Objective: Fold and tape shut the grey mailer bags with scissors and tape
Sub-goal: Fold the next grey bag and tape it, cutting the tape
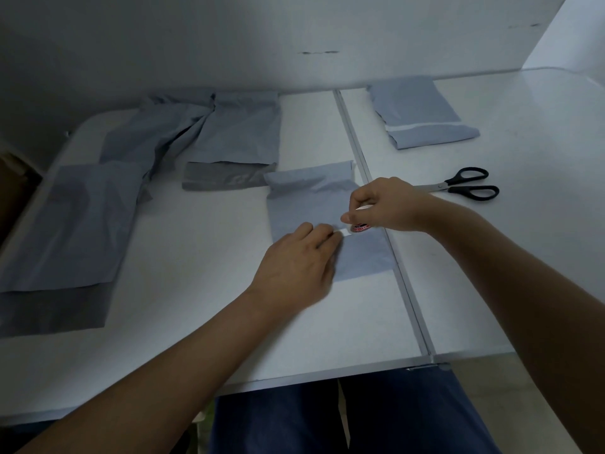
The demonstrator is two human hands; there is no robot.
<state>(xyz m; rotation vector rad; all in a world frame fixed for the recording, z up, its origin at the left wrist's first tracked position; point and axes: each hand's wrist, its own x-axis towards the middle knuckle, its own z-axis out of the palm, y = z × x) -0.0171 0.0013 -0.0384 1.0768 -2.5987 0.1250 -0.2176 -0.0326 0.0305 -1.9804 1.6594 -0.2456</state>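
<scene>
Left hand (299, 257) flat on the folded bag (324, 221) at table (196, 322) centre, fingers nearly straight, pinning the loose tape end so the flap stays shut. Right hand (383, 204) curled round the tape roll (360, 228), apparently drawing it right to lay a strip. Scissors (465, 186) parked right, within reach for the cut; finished bag (422, 113) far right, unfolded bags (98, 208) left.
</scene>
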